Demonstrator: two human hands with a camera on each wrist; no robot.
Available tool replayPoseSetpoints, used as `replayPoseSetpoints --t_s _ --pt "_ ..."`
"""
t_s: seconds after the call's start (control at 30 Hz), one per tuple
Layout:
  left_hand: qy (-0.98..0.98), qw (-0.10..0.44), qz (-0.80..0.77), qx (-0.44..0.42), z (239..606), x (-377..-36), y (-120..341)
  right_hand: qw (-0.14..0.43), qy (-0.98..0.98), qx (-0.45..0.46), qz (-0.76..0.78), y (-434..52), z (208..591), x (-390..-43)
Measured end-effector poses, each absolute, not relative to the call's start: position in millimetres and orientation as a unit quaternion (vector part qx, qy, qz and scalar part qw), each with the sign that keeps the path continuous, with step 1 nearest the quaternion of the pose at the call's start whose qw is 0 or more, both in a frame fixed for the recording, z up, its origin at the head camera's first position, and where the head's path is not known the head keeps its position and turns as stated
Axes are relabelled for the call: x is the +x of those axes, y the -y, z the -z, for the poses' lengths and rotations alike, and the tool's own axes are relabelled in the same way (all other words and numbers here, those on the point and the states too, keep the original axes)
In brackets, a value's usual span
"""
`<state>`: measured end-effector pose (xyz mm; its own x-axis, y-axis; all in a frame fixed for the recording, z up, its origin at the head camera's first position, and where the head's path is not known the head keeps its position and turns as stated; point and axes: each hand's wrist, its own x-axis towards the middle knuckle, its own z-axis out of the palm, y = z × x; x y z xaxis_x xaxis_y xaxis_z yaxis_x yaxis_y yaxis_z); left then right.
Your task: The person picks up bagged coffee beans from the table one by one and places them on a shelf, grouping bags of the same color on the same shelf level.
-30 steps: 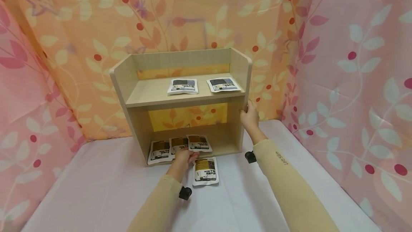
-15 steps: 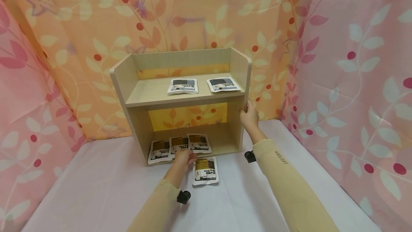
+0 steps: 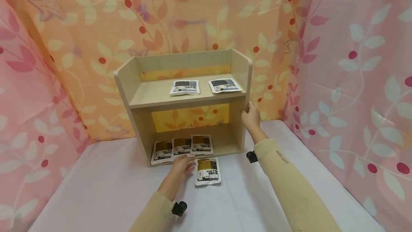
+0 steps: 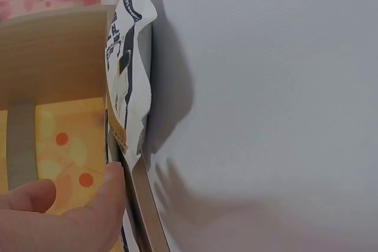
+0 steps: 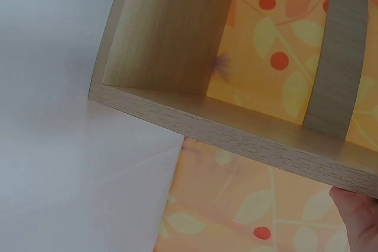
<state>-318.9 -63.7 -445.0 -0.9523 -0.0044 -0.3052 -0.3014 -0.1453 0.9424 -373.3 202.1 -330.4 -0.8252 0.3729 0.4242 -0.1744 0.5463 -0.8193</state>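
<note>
A small wooden shelf unit (image 3: 239, 63) stands on the white table. Two white packets (image 3: 185, 87) (image 3: 224, 85) lie on its upper board. Three brown-labelled packets (image 3: 182, 146) lie side by side on the bottom board. A further packet (image 3: 207, 170) lies on the table just in front. My left hand (image 3: 183, 163) lies flat between that packet and the shelf's front edge, its fingertips (image 4: 109, 196) at the edge by a packet (image 4: 127, 81). My right hand (image 3: 250, 115) grips the shelf's right side panel (image 5: 248, 137).
Floral cloth walls, orange behind (image 3: 180, 13) and pink at both sides (image 3: 354, 63), close in the table (image 3: 96, 189). The shelf stands close to the back cloth. White tabletop stretches to the left, right and front of the shelf.
My left hand has drawn back a little from the packets on the bottom board toward me. The right hand stays on the side panel.
</note>
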Motion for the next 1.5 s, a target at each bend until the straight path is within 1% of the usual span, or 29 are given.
replayPoseSetpoints --t_s 0.23,0.47,0.73,1.2,1.5 --pt "-0.677 0.107 -0.719 -0.117 448 -307 74 0.293 0.828 -0.059 -0.474 -202 329 -372" --pt "-0.693 0.141 -0.7 -0.101 454 -296 79 0.291 0.83 -0.055 -0.472 -202 331 -371" --pt "-0.709 0.157 -0.677 -0.12 461 -285 84 0.293 0.83 -0.048 -0.473 -198 335 -374" --pt "-0.732 0.176 -0.651 -0.099 465 -287 80 0.292 0.833 -0.058 -0.466 -202 332 -373" --pt "-0.824 0.178 -0.53 -0.095 469 -288 66 0.296 0.83 -0.055 -0.47 -201 333 -371"
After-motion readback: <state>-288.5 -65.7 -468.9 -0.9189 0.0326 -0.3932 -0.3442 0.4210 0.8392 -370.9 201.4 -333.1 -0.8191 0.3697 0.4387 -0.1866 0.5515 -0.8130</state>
